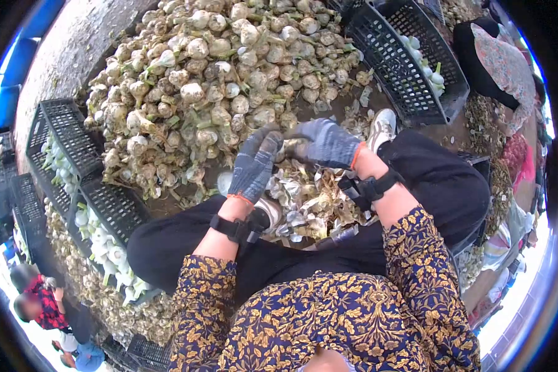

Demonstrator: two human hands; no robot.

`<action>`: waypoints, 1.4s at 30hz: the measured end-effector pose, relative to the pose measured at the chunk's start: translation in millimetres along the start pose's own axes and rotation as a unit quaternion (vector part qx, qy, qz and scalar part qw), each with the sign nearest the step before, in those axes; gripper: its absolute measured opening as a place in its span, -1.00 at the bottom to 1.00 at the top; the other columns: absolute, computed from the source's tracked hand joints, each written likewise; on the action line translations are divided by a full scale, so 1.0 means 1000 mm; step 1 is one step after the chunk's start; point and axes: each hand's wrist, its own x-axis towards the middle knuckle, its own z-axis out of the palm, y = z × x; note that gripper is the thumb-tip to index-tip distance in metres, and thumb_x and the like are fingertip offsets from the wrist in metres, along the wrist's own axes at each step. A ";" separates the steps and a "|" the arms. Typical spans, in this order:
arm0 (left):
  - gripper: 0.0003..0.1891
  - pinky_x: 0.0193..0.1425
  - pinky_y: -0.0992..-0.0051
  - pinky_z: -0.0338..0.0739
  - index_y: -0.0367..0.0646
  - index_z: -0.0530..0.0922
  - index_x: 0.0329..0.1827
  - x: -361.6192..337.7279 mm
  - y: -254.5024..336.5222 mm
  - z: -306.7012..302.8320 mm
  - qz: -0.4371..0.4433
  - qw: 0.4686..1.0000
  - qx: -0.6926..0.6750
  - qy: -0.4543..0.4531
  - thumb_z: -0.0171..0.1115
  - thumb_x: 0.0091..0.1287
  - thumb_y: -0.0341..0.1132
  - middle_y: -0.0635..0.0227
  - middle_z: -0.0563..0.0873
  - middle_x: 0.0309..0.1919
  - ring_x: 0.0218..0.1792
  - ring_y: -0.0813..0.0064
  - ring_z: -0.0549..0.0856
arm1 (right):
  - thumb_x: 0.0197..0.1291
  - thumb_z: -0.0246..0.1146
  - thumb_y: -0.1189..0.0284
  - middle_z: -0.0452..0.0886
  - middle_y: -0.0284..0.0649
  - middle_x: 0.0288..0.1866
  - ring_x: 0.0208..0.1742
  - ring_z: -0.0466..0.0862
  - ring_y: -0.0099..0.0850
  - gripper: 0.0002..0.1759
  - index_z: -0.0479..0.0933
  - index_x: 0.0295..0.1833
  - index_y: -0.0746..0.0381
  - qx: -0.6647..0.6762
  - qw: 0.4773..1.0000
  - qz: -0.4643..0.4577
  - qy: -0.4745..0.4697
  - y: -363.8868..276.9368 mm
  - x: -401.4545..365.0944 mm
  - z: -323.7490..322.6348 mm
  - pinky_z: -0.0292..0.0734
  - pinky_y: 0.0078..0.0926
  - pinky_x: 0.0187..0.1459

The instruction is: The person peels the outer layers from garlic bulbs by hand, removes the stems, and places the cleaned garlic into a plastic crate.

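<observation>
My left hand [254,162], in a grey knitted glove with an orange cuff, is closed with its fingertips against a garlic bulb [283,152]. My right hand [330,144], gloved the same way, curls its fingers around the other side of that bulb. The gloves cover much of the bulb, and the right fingers are slightly blurred. A large heap of untrimmed garlic bulbs [198,93] with dirty skins and stalks lies just beyond both hands. Below them, loose peeled garlic skins [319,201] cover the ground between my legs. A pale, rounded piece [225,182] lies beside my left wrist.
Black plastic crates with cleaned white bulbs stand at the right [394,62] and left [74,139]. More white bulbs [108,248] fill a crate by my left knee. A person in a floral top [505,71] sits at the right; others are at the lower left.
</observation>
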 end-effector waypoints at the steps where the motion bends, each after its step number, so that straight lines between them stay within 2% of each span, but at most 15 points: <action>1: -0.65 0.15 0.45 0.28 -0.30 0.38 0.09 0.007 -0.018 -0.006 0.062 0.995 0.067 0.026 0.01 0.30 -0.31 0.09 0.50 0.00 0.04 0.29 0.47 | -0.02 0.14 0.33 0.57 -0.04 -0.16 -0.22 0.59 -0.27 -0.59 0.47 -0.04 0.32 0.038 0.996 -0.020 0.080 0.003 -0.001 0.006 0.46 -0.43 -0.15; 4: -0.67 0.20 0.38 0.23 -0.32 0.37 0.07 0.003 -0.021 -0.009 0.150 0.975 0.120 0.109 -0.04 0.31 -0.33 0.04 0.46 0.02 0.06 0.17 0.43 | 0.15 0.10 0.17 0.58 -0.21 -0.17 -0.13 0.53 -0.50 -0.53 0.45 -0.03 0.36 0.447 0.882 0.111 0.102 0.003 -0.003 0.025 0.40 -0.56 -0.06; 6: -0.69 0.16 0.36 0.27 -0.30 0.37 0.06 0.005 -0.013 -0.013 0.183 0.960 0.183 0.102 -0.07 0.32 -0.35 0.05 0.47 0.00 0.03 0.17 0.45 | 0.18 0.07 0.17 0.58 -0.20 -0.21 -0.19 0.54 -0.50 -0.55 0.45 -0.04 0.36 0.478 0.859 0.106 0.150 0.008 -0.002 0.046 0.41 -0.56 -0.11; 8: -0.71 0.12 0.33 0.31 -0.27 0.38 0.05 0.002 -0.007 -0.009 0.131 0.987 0.027 0.086 -0.11 0.32 -0.36 0.05 0.48 -0.02 0.00 0.15 0.46 | 0.19 0.06 0.15 0.59 -0.20 -0.38 -0.36 0.49 -0.54 -0.54 0.48 -0.15 0.40 0.343 0.918 0.016 0.197 0.008 -0.003 0.059 0.40 -0.49 -0.23; 11: -0.72 0.18 0.40 0.28 -0.27 0.41 0.04 0.001 -0.018 -0.011 0.286 0.913 0.254 0.140 -0.17 0.33 -0.41 0.12 0.50 -0.02 0.03 0.28 0.46 | 0.16 0.11 0.19 0.58 -0.12 -0.44 -0.40 0.47 -0.54 -0.57 0.49 -0.20 0.42 0.303 0.924 0.109 0.209 -0.030 -0.008 0.048 0.41 -0.50 -0.29; 16: -0.71 0.19 0.39 0.29 -0.23 0.40 0.06 0.001 -0.022 -0.013 0.280 0.924 0.218 0.142 -0.15 0.31 -0.44 0.11 0.49 0.00 0.04 0.24 0.46 | 0.11 0.15 0.27 0.56 0.02 -0.45 -0.44 0.52 -0.40 -0.66 0.51 -0.27 0.40 0.091 0.950 -0.031 0.298 -0.015 -0.003 0.061 0.42 -0.44 -0.40; 19: -0.72 0.18 0.40 0.29 -0.24 0.40 0.05 0.000 -0.020 -0.014 0.276 0.931 0.196 0.136 -0.15 0.31 -0.45 0.13 0.49 -0.01 0.03 0.24 0.46 | 0.10 0.14 0.33 0.52 -0.01 -0.49 -0.47 0.52 -0.20 -0.74 0.51 -0.34 0.36 -0.119 0.940 -0.122 0.296 0.000 0.001 0.063 0.40 -0.32 -0.42; 23: -0.77 0.01 0.46 0.38 -0.29 0.45 -0.07 -0.004 -0.009 -0.007 0.235 0.957 0.075 0.153 -0.10 0.33 -0.37 0.20 0.57 -0.18 -0.12 0.41 0.53 | 0.10 0.12 0.39 0.49 -0.01 -0.51 -0.45 0.49 -0.07 -0.81 0.51 -0.37 0.32 -0.044 0.954 -0.094 0.283 -0.005 -0.002 0.060 0.38 -0.22 -0.42; 25: -0.75 -0.02 0.47 0.39 -0.28 0.46 -0.09 -0.002 -0.008 -0.009 0.233 0.957 0.089 0.151 -0.12 0.34 -0.32 0.22 0.57 -0.20 -0.15 0.41 0.54 | 0.12 0.07 0.49 0.56 -0.04 -0.30 -0.29 0.57 -0.21 -0.80 0.51 -0.16 0.28 -0.307 0.884 -0.195 0.293 0.002 -0.006 0.057 0.46 -0.46 -0.29; 27: -0.72 -0.04 0.48 0.41 -0.28 0.47 -0.11 0.002 -0.008 -0.009 0.230 0.956 0.103 0.148 -0.14 0.35 -0.28 0.24 0.58 -0.22 -0.17 0.42 0.54 | 0.12 0.07 0.47 0.57 -0.04 -0.31 -0.29 0.58 -0.20 -0.81 0.51 -0.18 0.31 -0.144 0.935 -0.136 0.293 -0.006 -0.003 0.059 0.45 -0.45 -0.28; 29: -0.64 -0.08 0.48 0.42 -0.28 0.48 -0.16 0.007 -0.009 -0.006 -0.086 0.960 -0.240 0.114 -0.20 0.36 -0.18 0.29 0.59 -0.29 -0.21 0.41 0.55 | 0.13 0.07 0.46 0.58 -0.03 -0.32 -0.29 0.58 -0.18 -0.80 0.51 -0.21 0.34 0.023 0.956 -0.073 0.283 -0.007 -0.001 0.063 0.45 -0.44 -0.27; 33: -0.59 -0.13 0.50 0.43 -0.28 0.49 -0.20 0.011 -0.010 -0.009 -0.224 0.906 -0.350 0.074 -0.23 0.36 -0.11 0.30 0.57 -0.36 -0.25 0.46 0.54 | 0.03 0.15 0.36 0.52 0.06 -0.46 -0.37 0.53 -0.02 -0.77 0.50 -0.34 0.34 0.066 0.937 -0.040 0.341 -0.010 0.001 0.065 0.41 -0.22 -0.34; 35: -0.61 -0.20 0.53 0.44 -0.27 0.46 -0.17 0.007 -0.008 -0.005 0.189 0.964 0.161 0.092 -0.20 0.35 -0.10 0.27 0.56 -0.38 -0.29 0.49 0.52 | 0.03 0.13 0.36 0.54 0.06 -0.43 -0.36 0.55 -0.05 -0.75 0.50 -0.31 0.37 0.025 0.946 0.031 0.322 -0.013 -0.001 0.057 0.43 -0.30 -0.34; 38: -0.61 -0.02 0.53 0.42 -0.24 0.35 0.04 -0.002 -0.008 0.004 0.280 0.933 0.180 0.134 -0.12 0.35 -0.10 0.32 0.49 -0.08 -0.12 0.57 0.50 | 0.04 0.12 0.36 0.56 0.05 -0.40 -0.36 0.57 -0.11 -0.73 0.51 -0.28 0.38 0.154 0.931 0.033 0.329 -0.004 0.003 0.056 0.44 -0.34 -0.32; 42: -0.63 -0.22 0.57 0.45 -0.19 0.37 -0.01 0.005 -0.004 -0.007 -0.027 0.980 -0.194 0.014 -0.03 0.30 -0.08 0.31 0.53 -0.42 -0.26 0.55 0.52 | 0.04 0.12 0.37 0.56 0.07 -0.37 -0.31 0.58 -0.16 -0.71 0.50 -0.26 0.41 0.163 0.943 0.017 0.289 -0.004 -0.003 0.048 0.44 -0.40 -0.29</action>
